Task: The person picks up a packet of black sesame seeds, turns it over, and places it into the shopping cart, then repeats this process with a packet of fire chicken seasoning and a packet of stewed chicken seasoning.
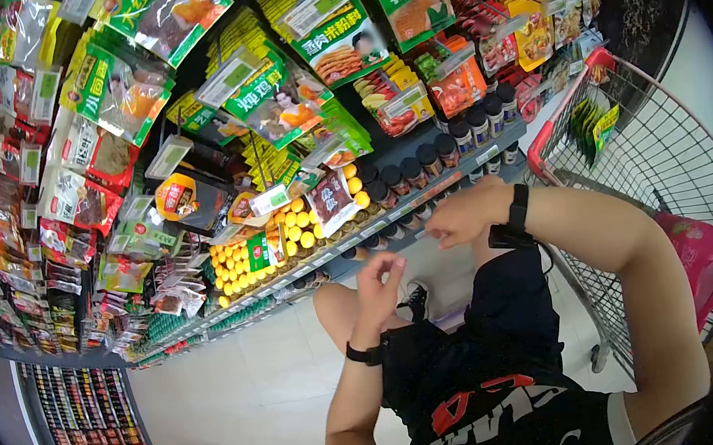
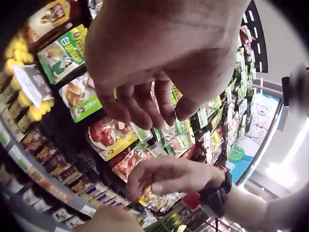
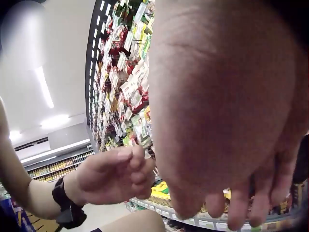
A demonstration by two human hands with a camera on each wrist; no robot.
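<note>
My left hand (image 1: 377, 292) hovers over my knee in front of the shelf, its fingers loosely bent around nothing. To its right, my right hand (image 1: 465, 214) hangs relaxed close to the shelf edge, also holding nothing. A gap separates the two hands. Nearest to them on the low shelf are jars with yellow lids (image 1: 297, 229) and jars with dark lids (image 1: 428, 160). A red-and-white packet (image 1: 338, 202) lies over the yellow lids. Seasoning packets (image 1: 345, 46) hang in rows above. The left wrist view shows the left hand's slack fingers (image 2: 142, 104) before these packets.
A wire shopping cart (image 1: 628, 139) stands at the right, with green packets (image 1: 599, 126) at its side and a pink bag (image 1: 697, 258) low in it. Price tags (image 1: 227, 77) jut from the hooks. Bottle shelves (image 1: 90, 429) stand at the far left.
</note>
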